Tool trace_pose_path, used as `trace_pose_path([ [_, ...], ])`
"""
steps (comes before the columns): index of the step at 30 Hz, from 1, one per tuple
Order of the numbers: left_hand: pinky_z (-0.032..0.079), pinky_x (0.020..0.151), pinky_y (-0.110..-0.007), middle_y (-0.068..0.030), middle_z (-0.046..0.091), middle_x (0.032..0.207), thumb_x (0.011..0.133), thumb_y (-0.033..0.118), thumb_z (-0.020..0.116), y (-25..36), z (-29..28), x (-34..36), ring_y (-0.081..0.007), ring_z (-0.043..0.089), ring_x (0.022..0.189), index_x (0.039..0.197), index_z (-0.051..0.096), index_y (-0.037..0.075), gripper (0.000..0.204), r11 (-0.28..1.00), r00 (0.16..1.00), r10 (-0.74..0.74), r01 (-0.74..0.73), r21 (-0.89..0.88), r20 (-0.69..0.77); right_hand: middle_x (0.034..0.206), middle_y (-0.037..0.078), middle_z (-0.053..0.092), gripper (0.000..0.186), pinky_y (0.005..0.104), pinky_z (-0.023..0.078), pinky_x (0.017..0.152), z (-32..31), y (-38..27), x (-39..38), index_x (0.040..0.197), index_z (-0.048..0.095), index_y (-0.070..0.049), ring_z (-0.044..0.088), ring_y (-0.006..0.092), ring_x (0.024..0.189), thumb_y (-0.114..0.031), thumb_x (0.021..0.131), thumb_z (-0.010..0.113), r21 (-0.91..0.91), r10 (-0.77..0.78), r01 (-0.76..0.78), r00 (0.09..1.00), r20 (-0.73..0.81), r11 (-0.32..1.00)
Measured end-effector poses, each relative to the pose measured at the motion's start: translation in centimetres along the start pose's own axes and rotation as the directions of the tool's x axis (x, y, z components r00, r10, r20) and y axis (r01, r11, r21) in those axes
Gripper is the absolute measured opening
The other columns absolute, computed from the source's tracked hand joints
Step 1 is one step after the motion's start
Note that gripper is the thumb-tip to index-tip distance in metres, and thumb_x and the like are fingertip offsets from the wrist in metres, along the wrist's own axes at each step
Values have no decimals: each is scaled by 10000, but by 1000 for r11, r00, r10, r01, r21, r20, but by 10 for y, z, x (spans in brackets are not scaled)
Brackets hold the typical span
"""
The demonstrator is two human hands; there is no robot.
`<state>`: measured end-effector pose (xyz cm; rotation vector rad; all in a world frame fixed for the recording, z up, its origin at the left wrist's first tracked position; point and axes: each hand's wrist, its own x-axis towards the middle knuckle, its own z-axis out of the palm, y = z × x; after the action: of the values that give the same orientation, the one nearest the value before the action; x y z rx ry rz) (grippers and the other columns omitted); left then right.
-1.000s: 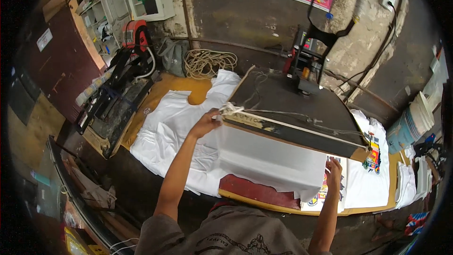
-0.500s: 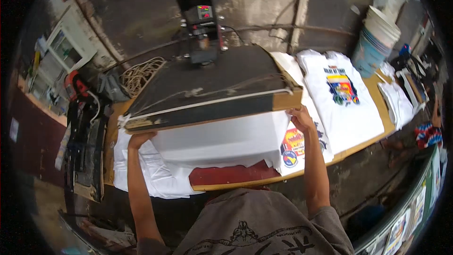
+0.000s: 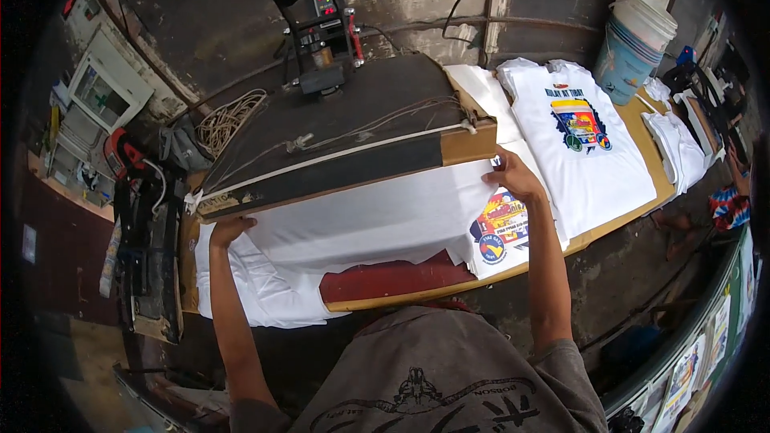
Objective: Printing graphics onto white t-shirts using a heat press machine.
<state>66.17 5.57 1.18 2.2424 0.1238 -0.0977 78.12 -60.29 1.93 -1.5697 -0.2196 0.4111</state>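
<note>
A heat press's dark upper plate (image 3: 337,128), strung with cord, hangs over a white sheet (image 3: 361,216) and a red pad (image 3: 401,273). My left hand (image 3: 234,230) grips the sheet's upper left beneath the plate, its fingertips partly hidden. My right hand (image 3: 517,178) pinches the upper right corner just below the plate's brown end. White garments (image 3: 265,289) lie bunched under my left arm. Colour-printed paper (image 3: 501,232) lies beside my right arm, with a printed white T-shirt (image 3: 601,168) farther right.
A second press (image 3: 144,224) stands left, near coiled rope (image 3: 228,120). Stacked buckets (image 3: 626,48) and folded white cloth (image 3: 670,148) sit at the table's right. A person in red-and-blue patterned clothing (image 3: 726,208) is at the far right. A rack of prints (image 3: 686,377) borders the lower right.
The view has swung rightward. My right hand has risen from the sheet's lower edge to its upper corner. My left hand has shifted from the plate's knotted corner to beneath the plate.
</note>
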Motion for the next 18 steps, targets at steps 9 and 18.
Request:
trace_pose_path([
  [9,440,595,-272,-43,560,855,786,9,648,-14,73,-60,-127,521,675,1473,208,174,833,272,903,200,322,-907,381,994,48,601,550,264,457,670,5,16,-11,1212,507,17,547,121,784,132,680,589,30,-53,57,992,-117,998],
  [18,505,811,-299,-92,604,990,816,28,649,-36,110,-79,-172,607,903,1446,226,134,766,230,954,116,243,-942,275,854,34,574,348,268,462,595,-29,42,-7,1067,567,14,568,113,720,60,725,608,-410,44,-89,992,-119,908],
])
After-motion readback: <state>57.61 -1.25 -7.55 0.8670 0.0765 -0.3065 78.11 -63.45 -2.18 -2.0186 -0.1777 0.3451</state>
